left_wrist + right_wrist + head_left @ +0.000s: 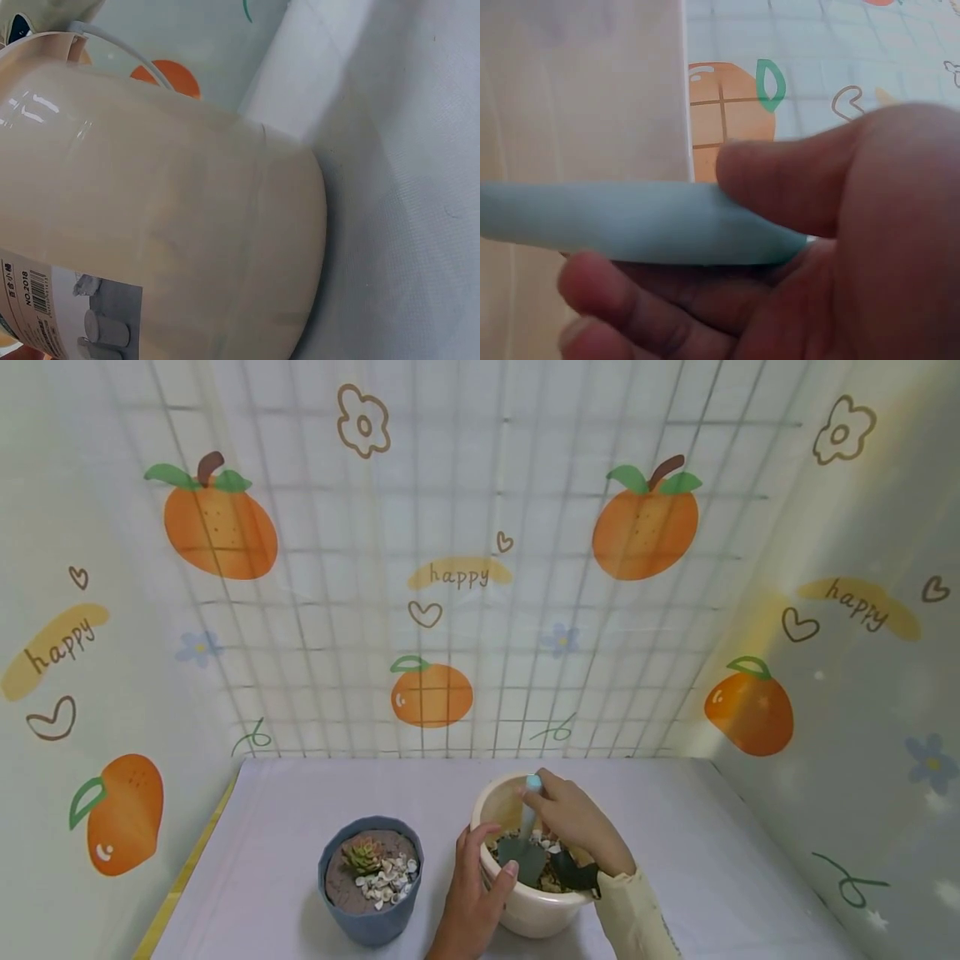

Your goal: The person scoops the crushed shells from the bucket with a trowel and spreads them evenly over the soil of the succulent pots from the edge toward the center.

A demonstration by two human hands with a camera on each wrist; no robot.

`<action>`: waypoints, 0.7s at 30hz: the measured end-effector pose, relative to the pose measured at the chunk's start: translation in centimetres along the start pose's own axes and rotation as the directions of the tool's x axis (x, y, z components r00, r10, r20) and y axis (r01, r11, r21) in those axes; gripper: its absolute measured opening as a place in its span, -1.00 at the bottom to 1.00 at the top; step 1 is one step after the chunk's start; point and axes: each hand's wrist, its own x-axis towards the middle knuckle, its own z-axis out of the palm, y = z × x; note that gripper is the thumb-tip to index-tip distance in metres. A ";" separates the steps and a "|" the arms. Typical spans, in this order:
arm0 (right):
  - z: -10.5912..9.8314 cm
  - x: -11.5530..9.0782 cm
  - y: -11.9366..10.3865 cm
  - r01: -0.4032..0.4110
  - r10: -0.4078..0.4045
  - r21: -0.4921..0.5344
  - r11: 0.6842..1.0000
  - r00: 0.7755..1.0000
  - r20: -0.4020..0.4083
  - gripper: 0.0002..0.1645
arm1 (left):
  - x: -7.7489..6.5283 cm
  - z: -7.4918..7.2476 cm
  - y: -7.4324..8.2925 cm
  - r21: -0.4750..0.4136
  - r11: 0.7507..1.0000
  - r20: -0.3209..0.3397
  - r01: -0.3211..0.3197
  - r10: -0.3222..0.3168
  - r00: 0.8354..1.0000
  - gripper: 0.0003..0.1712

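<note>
A cream bucket (pixel 536 914) stands at the front, right of the middle, with brown loose material and white bits inside. My left hand (pixel 476 889) holds its left side, fingertips at the rim and thumb toward the front. My right hand (pixel 573 814) reaches over the far right rim and grips the pale blue handle of a small trowel (pixel 529 810). The trowel stands nearly upright, its dark green blade down in the bucket. In the right wrist view, thumb and fingers close around the handle (pixel 630 217). A printed label (pixel 82 315) shows on the bucket wall in the left wrist view.
Left of the bucket, a blue-grey pot (pixel 371 927) holds a succulent (pixel 363 853), brownish soil and white shells or pebbles (pixel 388 882). A white cloth (pixel 270 827) covers the table. Fruit-printed sheets (pixel 300 610) hang behind and at both sides, with a wire grid at the back.
</note>
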 end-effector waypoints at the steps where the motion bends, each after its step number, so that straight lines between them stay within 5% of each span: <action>1: 0.0 0.0 0.0 -0.006 0.006 -0.006 1.000 1.000 -0.010 -0.73 | 0.0 0.0 0.0 0.001 1.000 0.000 0.000 0.000 1.000 -0.43; 21: 0.3 0.0 0.0 -0.006 0.005 0.028 1.000 1.000 0.020 -0.74 | 0.1 0.0 -0.2 -0.001 1.000 0.000 -0.011 0.011 1.000 -0.45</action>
